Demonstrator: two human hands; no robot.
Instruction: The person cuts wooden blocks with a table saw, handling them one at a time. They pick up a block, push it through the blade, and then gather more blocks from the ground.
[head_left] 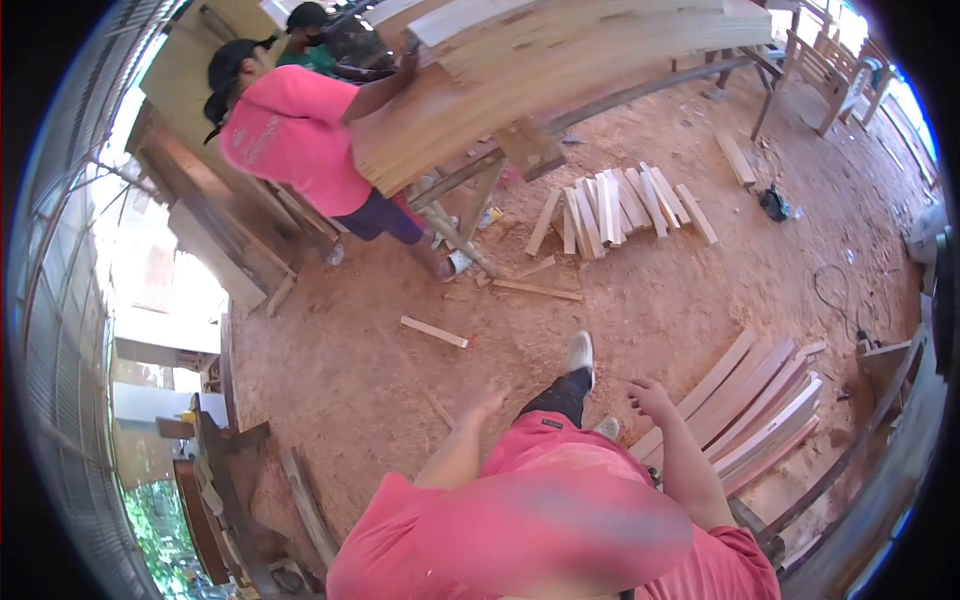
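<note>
My left hand (pixel 485 402) hangs over the dusty floor, left of my stepping leg. It is blurred, so its fingers do not show clearly, and nothing is seen in it. On the other side, my right hand (pixel 650 400) hangs with fingers loosely apart and nothing in them. Closest to that hand is a row of long wooden strips (pixel 745 395) on the floor, apart from the fingers in this view. A single short wooden stick (pixel 434 331) lies on the ground ahead of my left hand.
A person in a pink shirt (pixel 290 125) leans on a workbench of wide boards (pixel 560 90); another person in green (pixel 308 58) stands behind. A pile of short wooden pieces (pixel 620 208) lies ahead. Boards (pixel 225 250) lean at left; wooden chair frames (pixel 825 80) stand far right.
</note>
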